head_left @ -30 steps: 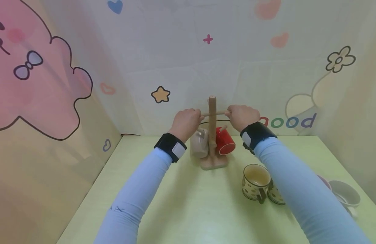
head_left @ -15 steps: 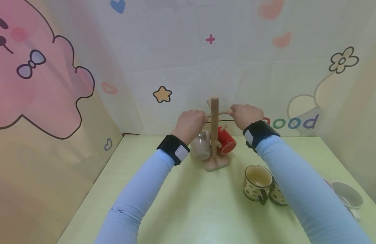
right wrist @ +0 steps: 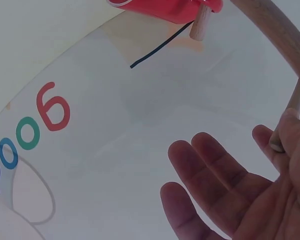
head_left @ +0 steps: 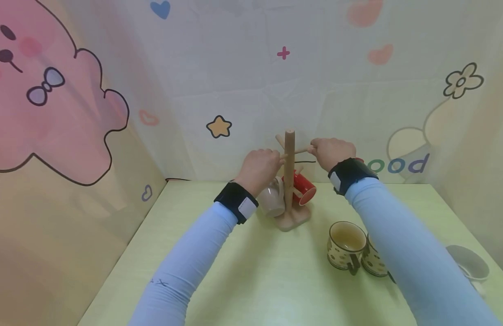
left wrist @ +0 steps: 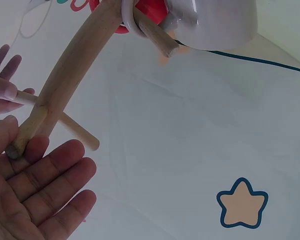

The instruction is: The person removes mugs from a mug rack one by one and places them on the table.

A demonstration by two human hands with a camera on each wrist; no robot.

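Observation:
A wooden mug tree (head_left: 289,176) stands at the back of the table, a white mug (head_left: 273,200) hanging on its left and a red mug (head_left: 304,186) on its right. My left hand (head_left: 259,166) pinches an upper peg (left wrist: 26,131) between thumb and index finger; its other fingers stretch out loosely in the left wrist view. On the opposite side, my right hand (head_left: 336,153) holds another peg (right wrist: 295,102) by its end, thumb against index finger. A third upper peg (head_left: 279,140) points back and left, with nothing on it.
Two spotted mugs with dark handles, one a cream mug (head_left: 346,246), stand front right of the mug tree. Beyond my right sleeve (head_left: 414,253) sits a grey-white cup (head_left: 468,261), partly hidden. A printed cloth wall (head_left: 235,68) rises close behind the tree.
The mug tree has turned, base included: the left peg has swung toward me and the right one away. Both hands have followed it. The white mug has turned with it.

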